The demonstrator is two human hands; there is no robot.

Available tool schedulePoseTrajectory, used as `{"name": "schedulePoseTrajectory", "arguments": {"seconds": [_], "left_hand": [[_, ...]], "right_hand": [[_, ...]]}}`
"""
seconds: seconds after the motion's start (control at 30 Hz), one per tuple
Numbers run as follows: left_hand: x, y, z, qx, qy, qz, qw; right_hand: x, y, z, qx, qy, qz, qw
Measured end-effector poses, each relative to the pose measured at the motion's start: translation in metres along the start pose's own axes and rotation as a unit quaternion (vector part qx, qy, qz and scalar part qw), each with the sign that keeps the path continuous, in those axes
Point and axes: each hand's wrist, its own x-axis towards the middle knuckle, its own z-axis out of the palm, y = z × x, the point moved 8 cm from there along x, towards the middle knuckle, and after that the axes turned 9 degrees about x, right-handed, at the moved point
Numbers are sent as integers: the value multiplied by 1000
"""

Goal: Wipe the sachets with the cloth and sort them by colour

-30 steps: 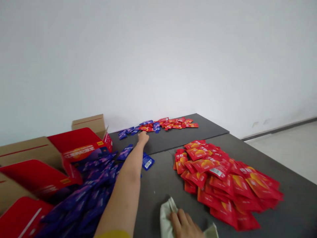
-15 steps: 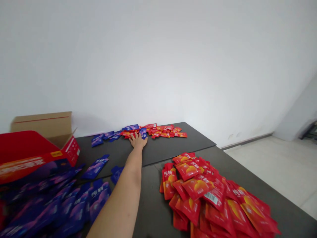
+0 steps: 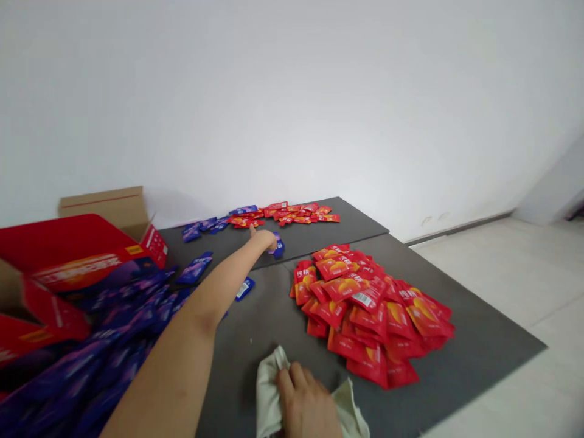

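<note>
My left hand [image 3: 263,239] is stretched far across the dark table, its fingers closed on a small blue pouch [image 3: 278,246]. Most of those fingers are turned away from me. Close to me, my right hand [image 3: 309,401] grips a pale cloth [image 3: 269,389] that bunches out on both sides of it. Right of the cloth lies a heap of red pouches [image 3: 365,304] with orange fruit printed on them. A large pile of blue pouches [image 3: 132,328] spreads to the left, partly behind my left forearm. Another blue pouch [image 3: 245,288] lies just beyond the forearm.
Two red cardboard boxes with raised flaps, a farther box [image 3: 91,255] and a nearer box [image 3: 50,310], stand at the left. Along the white wall lie scattered red pouches [image 3: 296,213] and several blue pouches [image 3: 201,226]. The dark table [image 3: 483,340] ends at the right above a pale floor.
My left hand has drawn the blue pouch away from the group by the wall, toward me and slightly right. My right hand has come into view with the cloth. The view has shifted.
</note>
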Motion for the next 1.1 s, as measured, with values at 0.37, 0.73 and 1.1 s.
{"name": "schedulePoseTrajectory", "arguments": {"seconds": [0.37, 0.73, 1.1], "left_hand": [[-44, 16, -5, 179, -7, 140, 974], [-81, 35, -24, 115, 6, 184, 976], [-188, -24, -29, -138, 2, -60, 989]], "right_hand": [[-9, -6, -21, 40, -31, -7, 999], [-14, -4, -26, 78, 8, -27, 997], [-15, -5, -29, 80, 32, -44, 995]]}}
